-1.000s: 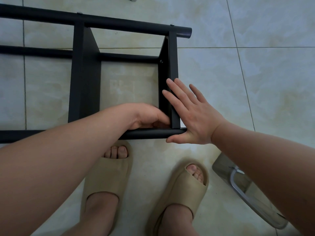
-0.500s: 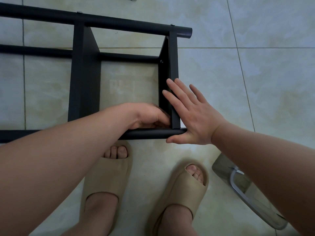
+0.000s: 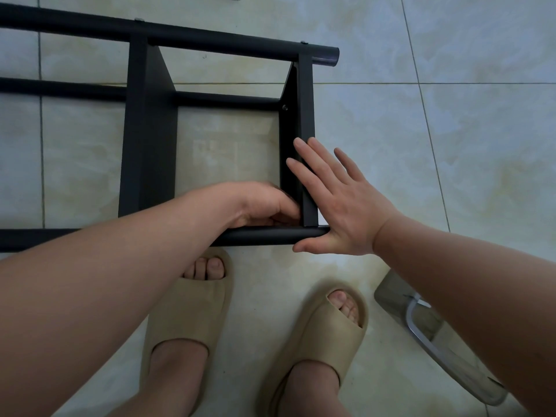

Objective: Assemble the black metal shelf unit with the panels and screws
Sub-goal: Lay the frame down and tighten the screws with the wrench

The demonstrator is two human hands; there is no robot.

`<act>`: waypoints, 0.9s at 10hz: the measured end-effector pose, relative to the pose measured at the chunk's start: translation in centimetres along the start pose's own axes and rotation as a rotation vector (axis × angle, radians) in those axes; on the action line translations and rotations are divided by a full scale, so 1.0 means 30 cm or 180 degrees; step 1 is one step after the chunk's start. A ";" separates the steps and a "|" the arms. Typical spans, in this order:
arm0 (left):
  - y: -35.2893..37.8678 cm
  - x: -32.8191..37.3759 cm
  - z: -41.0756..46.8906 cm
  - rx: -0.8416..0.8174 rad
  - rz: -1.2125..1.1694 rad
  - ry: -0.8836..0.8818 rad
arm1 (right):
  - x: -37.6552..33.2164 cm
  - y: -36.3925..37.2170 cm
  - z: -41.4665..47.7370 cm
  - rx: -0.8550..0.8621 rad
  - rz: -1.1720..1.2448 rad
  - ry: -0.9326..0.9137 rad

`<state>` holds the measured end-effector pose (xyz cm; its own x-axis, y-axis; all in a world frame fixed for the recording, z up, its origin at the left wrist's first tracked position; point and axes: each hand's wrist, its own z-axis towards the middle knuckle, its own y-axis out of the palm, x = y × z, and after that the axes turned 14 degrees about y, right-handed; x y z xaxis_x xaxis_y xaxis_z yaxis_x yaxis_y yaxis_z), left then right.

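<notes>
- Currently, the black shelf unit (image 3: 150, 130) is laid on its side on the tiled floor (image 3: 451, 145), just ahead of two beige slippers (image 3: 186, 311)
- The right hand (image 3: 340, 203) is pressed flat against the outer face of the end panel (image 3: 307, 115), with its fingers (image 3: 319, 164) straight and slightly spread and the thumb laid under the end of the near tube (image 3: 264, 236)
- The left hand (image 3: 258, 203) is tucked into the inner corner where panel and tube meet; its fingers are curled, but what is pinched there, if anything, is hidden and cannot be told
- A screw (image 3: 285, 108) is seen seated at the panel's far inner corner, so the near joint is judged to be the one in hand
- If the bracing is eased, the panel could be shifted off its hole, and a screw could be cross-threaded or dropped; skin could also be nipped between panel and tube
</notes>
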<state>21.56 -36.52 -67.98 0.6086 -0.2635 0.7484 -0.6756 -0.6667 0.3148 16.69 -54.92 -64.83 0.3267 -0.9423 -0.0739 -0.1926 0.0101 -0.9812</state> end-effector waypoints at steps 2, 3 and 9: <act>-0.007 -0.002 -0.004 0.0003 -0.0068 0.0128 | 0.002 0.002 0.000 0.0015 0.0013 0.0004; -0.009 -0.003 -0.001 0.0000 -0.0158 0.0145 | 0.003 0.002 0.000 0.0018 0.0005 0.0010; 0.007 0.015 -0.016 0.0100 0.0365 0.0185 | 0.001 -0.023 0.005 0.0049 -0.0281 -0.0068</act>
<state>21.50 -36.44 -67.31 0.5024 -0.2991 0.8113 -0.7255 -0.6562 0.2073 16.96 -54.91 -64.16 0.3615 -0.9323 0.0095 -0.1481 -0.0675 -0.9867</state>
